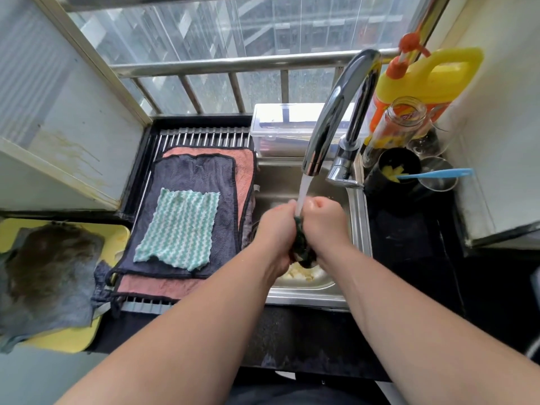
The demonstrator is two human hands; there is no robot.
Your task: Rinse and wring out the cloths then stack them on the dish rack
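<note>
Over the steel sink [359, 229], my left hand [276, 226] and my right hand [324, 220] both grip a bunched dark green cloth [302, 244] under the running faucet [339, 112]. Water streams onto the cloth between my fists. Left of the sink, the dish rack [201, 135] carries three flat cloths: a pink cloth [245, 168] at the bottom, a dark navy cloth [198, 173] on it, and a green-and-white zigzag cloth [178, 229] on top.
A grey-brown cloth [49, 276] lies on a yellow tray [73, 340] at the far left. A clear plastic box [280, 127] sits behind the sink. A yellow detergent jug [423, 80], jars and a black cup [397, 171] with a blue utensil crowd the right counter.
</note>
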